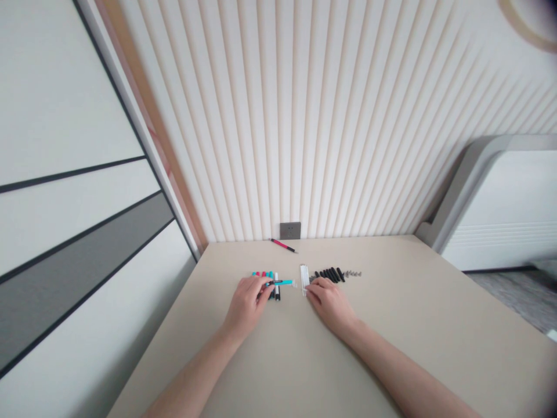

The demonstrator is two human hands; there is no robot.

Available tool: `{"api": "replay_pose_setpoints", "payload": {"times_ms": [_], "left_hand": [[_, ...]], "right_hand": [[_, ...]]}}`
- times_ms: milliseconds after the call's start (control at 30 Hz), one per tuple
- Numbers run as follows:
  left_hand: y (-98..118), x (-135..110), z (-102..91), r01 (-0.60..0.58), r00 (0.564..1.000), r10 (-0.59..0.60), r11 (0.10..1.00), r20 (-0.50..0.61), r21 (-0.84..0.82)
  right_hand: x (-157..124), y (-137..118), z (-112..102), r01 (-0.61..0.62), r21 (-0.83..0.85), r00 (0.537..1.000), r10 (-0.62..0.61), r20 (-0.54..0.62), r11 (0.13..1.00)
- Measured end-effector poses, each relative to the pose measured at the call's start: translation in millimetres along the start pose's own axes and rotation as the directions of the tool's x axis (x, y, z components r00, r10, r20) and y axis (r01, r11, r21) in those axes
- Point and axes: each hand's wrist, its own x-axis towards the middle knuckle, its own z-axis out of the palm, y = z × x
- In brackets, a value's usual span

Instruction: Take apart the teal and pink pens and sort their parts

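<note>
Head: left hand (246, 305) pinching teal pen (281, 282); right hand (331, 303), grip unclear, at white strip (304, 280).

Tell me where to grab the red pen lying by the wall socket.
Pinch the red pen around the middle of its barrel, coming down from above and the near side. It lies flat and slanted on the desk, a slim straight shaft, so fingers can likely close across it. The wall socket sits just behind it, which makes a far-side approach tighter.
</note>
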Motion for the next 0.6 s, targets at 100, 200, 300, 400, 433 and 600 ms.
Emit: {"api": "replay_pose_setpoints", "payload": {"times_ms": [100, 200, 300, 400, 433, 600], "left_hand": [[0.2, 0.1, -0.4, -0.002, 1.000, 0.002, 1.000, 0.008, 0.000], [0.9, 0.5, -0.9, -0.002, 1.000, 0.002, 1.000, 0.001, 0.006], [0.9, 0.8, -0.9, -0.007, 1.000, 0.007, 1.000, -0.006, 0.011], [0.1, 0.7, -0.5, -0.013, 1.000, 0.014, 1.000, -0.006, 0.013], [-0.1, 0.7, -0.5, -0.015, 1.000, 0.015, 1.000, -0.003, 0.014], [1.1, 1.2, -1.6, -0.014, 1.000, 0.014, 1.000, 0.006, 0.020]], "right_hand": [[0.9, -0.1, 1.2, 0.006, -0.008, 1.000, -0.006, -0.003, 1.000], [1.2, 0.0, 1.8, 0.019, -0.011, 1.000, -0.019, -0.006, 1.000], [2.0, -0.7, 2.8, 0.029, -0.012, 1.000, -0.030, -0.008, 0.999], [2.7, -2.5, 3.8, 0.037, -0.014, 0.999, -0.037, -0.005, 0.999], [2.8, -3.4, 3.9, 0.039, -0.015, 0.999, -0.039, -0.004, 0.999], [2.1, -5.9, 2.9, 0.028, 0.002, 0.999, -0.028, -0.032, 1.000]]}}
